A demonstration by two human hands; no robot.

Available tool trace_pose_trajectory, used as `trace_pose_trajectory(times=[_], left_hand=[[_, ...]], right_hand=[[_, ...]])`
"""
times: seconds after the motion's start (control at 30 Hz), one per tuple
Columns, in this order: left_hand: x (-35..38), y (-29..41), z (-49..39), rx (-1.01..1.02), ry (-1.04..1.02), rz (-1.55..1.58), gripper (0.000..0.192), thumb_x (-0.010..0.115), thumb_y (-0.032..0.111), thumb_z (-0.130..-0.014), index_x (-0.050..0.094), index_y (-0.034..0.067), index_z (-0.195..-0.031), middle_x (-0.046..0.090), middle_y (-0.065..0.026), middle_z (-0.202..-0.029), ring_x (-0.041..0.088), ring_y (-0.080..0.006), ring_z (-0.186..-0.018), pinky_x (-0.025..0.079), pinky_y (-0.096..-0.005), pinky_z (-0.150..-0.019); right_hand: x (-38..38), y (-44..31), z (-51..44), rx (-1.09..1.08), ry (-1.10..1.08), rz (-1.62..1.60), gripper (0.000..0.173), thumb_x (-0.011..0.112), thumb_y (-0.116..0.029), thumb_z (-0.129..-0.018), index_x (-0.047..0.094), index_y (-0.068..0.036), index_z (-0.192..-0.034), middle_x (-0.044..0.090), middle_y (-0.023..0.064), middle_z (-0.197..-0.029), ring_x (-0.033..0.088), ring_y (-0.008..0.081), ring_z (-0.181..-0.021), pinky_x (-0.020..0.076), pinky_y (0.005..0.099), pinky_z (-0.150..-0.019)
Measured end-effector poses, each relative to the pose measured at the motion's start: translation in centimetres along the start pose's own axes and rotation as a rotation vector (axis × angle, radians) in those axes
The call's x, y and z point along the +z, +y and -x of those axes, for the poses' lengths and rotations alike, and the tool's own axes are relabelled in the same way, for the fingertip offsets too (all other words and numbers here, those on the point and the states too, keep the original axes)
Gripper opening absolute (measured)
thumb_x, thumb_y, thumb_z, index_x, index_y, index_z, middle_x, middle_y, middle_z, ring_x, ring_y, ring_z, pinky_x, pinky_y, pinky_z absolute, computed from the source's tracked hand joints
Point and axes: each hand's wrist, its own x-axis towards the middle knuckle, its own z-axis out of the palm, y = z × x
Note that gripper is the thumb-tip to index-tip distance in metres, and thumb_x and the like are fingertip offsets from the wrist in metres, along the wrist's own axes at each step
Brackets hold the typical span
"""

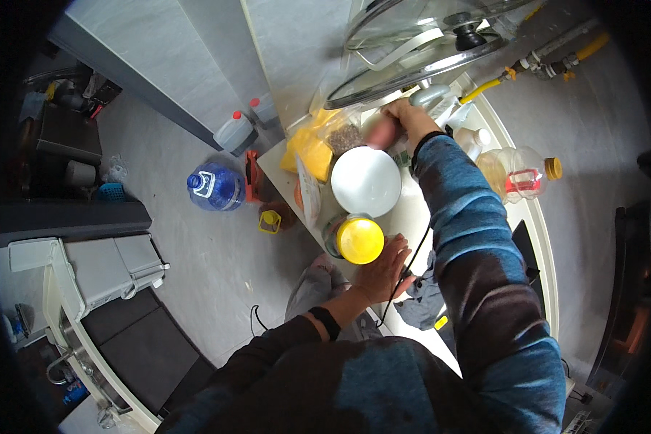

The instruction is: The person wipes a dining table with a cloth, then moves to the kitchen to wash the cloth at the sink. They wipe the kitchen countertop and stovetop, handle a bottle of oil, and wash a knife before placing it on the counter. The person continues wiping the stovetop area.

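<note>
My left hand (pixel 382 271) rests on the pale counter, fingers spread, beside a jar with a yellow lid (pixel 360 240). Nothing shows in its grip. Farther back, my right hand (pixel 405 113) reaches in among packed items. Its fingers are partly hidden, so whether they hold anything is unclear. Near it are a blurred pinkish round thing (pixel 381 133), a clear bag of dark grains (pixel 345 139) and a grey rounded object (pixel 430 95). A white bowl (pixel 365 181) stands between my hands. Left of the bowl are yellow packaging (pixel 310 149) and an upright plastic packet (pixel 307 192).
Glass lids (pixel 412 70) lean above the counter's back. Plastic bottles (pixel 521 174) line the right side. A black cord (pixel 412 263) crosses by my left hand. On the floor stand a blue water jug (pixel 217 187) and a yellow-capped oil bottle (pixel 271 218).
</note>
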Motion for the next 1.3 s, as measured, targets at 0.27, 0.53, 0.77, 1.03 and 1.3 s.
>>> trace_pose_trajectory(times=[0.27,0.53,0.77,1.03,1.3], left_hand=[[0.9,-0.5,0.1,0.015,-0.022,0.027,0.064,0.069,0.03,-0.075,0.041,-0.001,-0.124,0.037,-0.024,-0.134,0.033,-0.038,-0.133,0.023,-0.0529,-0.111],[0.7,-0.4,-0.3,-0.009,-0.031,0.025,0.055,0.068,0.027,-0.076,0.045,-0.001,-0.117,0.038,-0.0228,-0.135,0.034,-0.0378,-0.132,0.025,-0.0531,-0.11],[0.4,-0.3,-0.2,0.009,0.006,0.017,0.048,0.067,0.027,-0.075,0.05,-0.002,-0.11,0.041,-0.0236,-0.133,0.037,-0.038,-0.13,0.027,-0.0531,-0.109],[0.6,-0.3,-0.3,0.014,0.009,0.011,0.046,0.067,0.03,-0.077,0.052,0.0,-0.109,0.042,-0.0234,-0.132,0.039,-0.0384,-0.128,0.029,-0.053,-0.108],[0.7,-0.1,-0.5,-0.033,-0.015,-0.001,0.044,0.071,0.029,-0.077,0.054,0.005,-0.109,0.042,-0.0186,-0.131,0.039,-0.0344,-0.129,0.029,-0.0512,-0.108]], right_hand=[[-2.2,-1.1,5.5,0.023,0.03,0.068,0.054,0.063,-0.048,-0.076,0.064,-0.015,-0.119,0.061,0.0039,-0.126,0.059,0.0208,-0.116,0.0468,0.0296,-0.093],[-3.2,-0.5,6.6,0.007,-0.191,0.1,0.054,0.06,-0.052,-0.078,0.064,-0.019,-0.121,0.061,0.0017,-0.127,0.058,0.0197,-0.117,0.0452,0.0307,-0.095],[-1.0,1.0,2.9,0.03,-0.15,-0.265,0.041,0.065,-0.033,-0.079,0.066,-0.005,-0.109,0.066,0.0118,-0.109,0.064,0.0243,-0.094,0.0498,0.0333,-0.08],[-0.8,0.5,4.4,0.166,0.19,-0.821,0.036,0.063,-0.022,-0.08,0.065,0.007,-0.1,0.067,0.0164,-0.094,0.066,0.0303,-0.082,0.0518,0.0416,-0.069],[-7.4,3.6,6.2,0.064,0.33,-0.661,0.035,0.06,-0.015,-0.08,0.058,0.006,-0.108,0.065,0.0249,-0.104,0.068,0.0334,-0.088,0.0544,0.0387,-0.076]])
